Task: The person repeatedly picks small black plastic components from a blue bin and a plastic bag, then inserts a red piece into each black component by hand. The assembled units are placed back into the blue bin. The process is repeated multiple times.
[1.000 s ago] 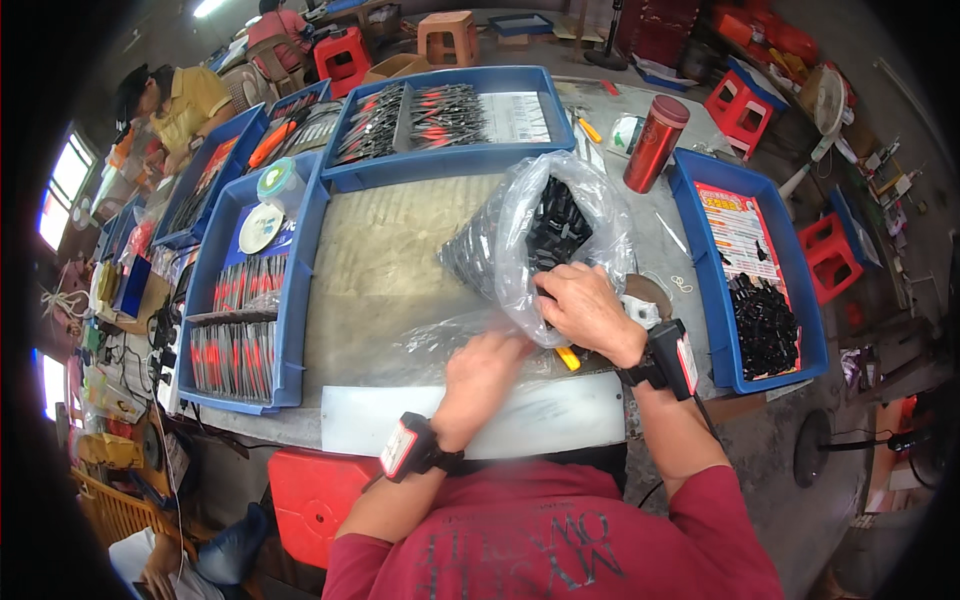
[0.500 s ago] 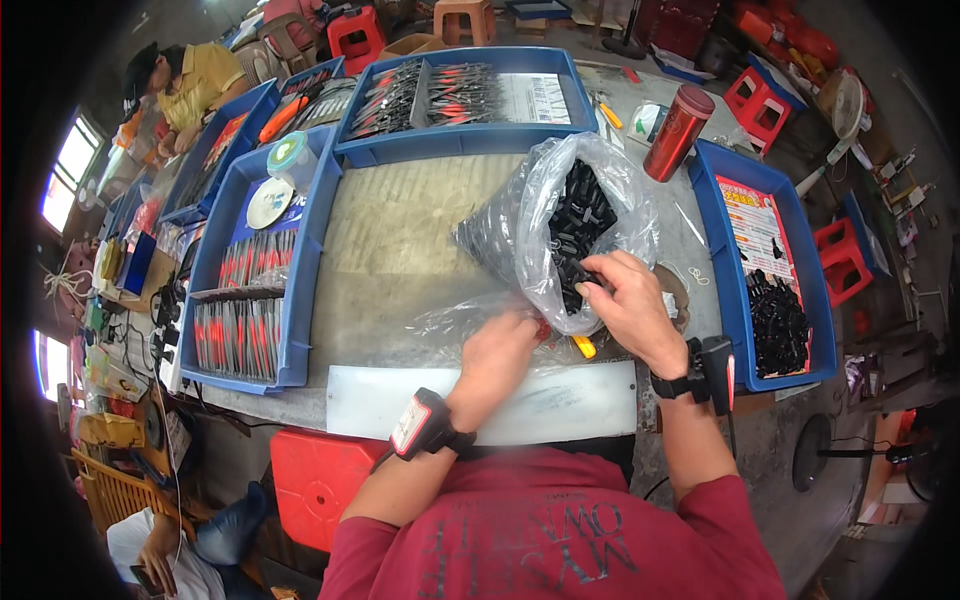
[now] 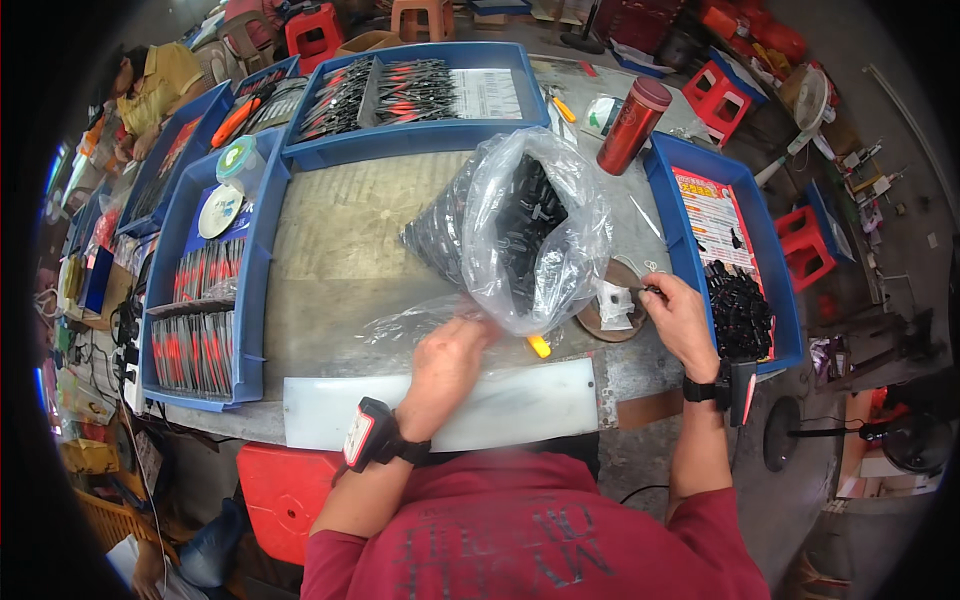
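Observation:
A clear plastic bag [image 3: 585, 255] stands open at the middle of the table, full of small black plastic pieces [image 3: 525, 235]. To the right of the bag, my right hand [image 3: 682, 318] pinches a small black plastic piece [image 3: 652, 291] between thumb and fingertips. It is over the edge of a round brown disc [image 3: 592, 322], on which a white scrap [image 3: 615, 305] lies. My left hand [image 3: 452, 358] is at the bag's lower left, beside loose clear film [image 3: 400, 325]; its fingertips are blurred, so what they hold cannot be made out. A yellow handle [image 3: 540, 346] pokes out below the bag.
On the right, a blue tray [image 3: 668, 215] contains a heap of black pieces [image 3: 738, 310]. Blue trays [image 3: 258, 300] with red-and-grey packed items stand left and at the back [image 3: 420, 135]. A red flask [image 3: 632, 125] stands behind the bag. A white strip [image 3: 440, 400] lines the front edge.
My right hand has come out of the bag and moved right, with a black piece in its fingers. My left hand stays by the bag's lower left. The whole view has shifted slightly.

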A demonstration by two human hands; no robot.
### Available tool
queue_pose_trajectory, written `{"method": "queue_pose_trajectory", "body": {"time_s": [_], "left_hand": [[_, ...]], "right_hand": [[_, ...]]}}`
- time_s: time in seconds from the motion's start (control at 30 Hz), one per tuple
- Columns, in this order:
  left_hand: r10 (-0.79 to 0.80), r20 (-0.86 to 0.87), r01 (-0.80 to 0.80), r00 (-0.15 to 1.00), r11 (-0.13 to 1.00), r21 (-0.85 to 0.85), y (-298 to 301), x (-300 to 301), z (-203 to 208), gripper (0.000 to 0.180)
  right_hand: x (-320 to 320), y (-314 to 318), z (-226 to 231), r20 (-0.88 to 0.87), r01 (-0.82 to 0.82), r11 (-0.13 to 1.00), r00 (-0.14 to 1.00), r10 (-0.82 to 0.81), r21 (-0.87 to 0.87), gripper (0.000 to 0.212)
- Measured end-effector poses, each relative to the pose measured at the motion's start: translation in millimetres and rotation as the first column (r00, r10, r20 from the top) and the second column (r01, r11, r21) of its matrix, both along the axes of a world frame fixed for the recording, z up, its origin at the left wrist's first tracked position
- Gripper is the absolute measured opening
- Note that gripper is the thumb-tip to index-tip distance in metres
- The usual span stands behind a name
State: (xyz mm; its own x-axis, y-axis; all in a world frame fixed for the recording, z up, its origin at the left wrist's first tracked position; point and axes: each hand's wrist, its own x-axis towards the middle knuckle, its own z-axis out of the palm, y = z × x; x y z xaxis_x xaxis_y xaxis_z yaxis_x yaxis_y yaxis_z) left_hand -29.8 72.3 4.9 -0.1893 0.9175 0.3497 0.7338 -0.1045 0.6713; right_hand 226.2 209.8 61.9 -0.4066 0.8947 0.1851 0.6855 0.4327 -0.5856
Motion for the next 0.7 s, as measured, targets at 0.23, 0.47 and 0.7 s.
{"method": "queue_pose_trajectory", "body": {"time_s": [0.23,0.47,0.7], "left_hand": [[-0.01,-0.028,0.011,1.0,1.0,0.013,-3.3,-1.2,2.3,0.007],[-0.046,0.01,0.045,0.999,0.999,0.021,-5.6,-2.7,0.1,0.009],[-0.051,-0.018,0.052,0.999,0.998,0.03,-5.4,-4.0,-0.1,0.009]], "right_hand": [[-4.8,12.0,-28.0,0.177,-0.13,0.989,0.977,0.115,0.073,0.011],[-12.5,19.7,-29.4,0.227,-0.188,0.978,0.96,0.164,0.09,0.008],[-11.1,19.3,-30.3,0.239,-0.195,0.973,0.957,0.162,0.121,0.009]]}}
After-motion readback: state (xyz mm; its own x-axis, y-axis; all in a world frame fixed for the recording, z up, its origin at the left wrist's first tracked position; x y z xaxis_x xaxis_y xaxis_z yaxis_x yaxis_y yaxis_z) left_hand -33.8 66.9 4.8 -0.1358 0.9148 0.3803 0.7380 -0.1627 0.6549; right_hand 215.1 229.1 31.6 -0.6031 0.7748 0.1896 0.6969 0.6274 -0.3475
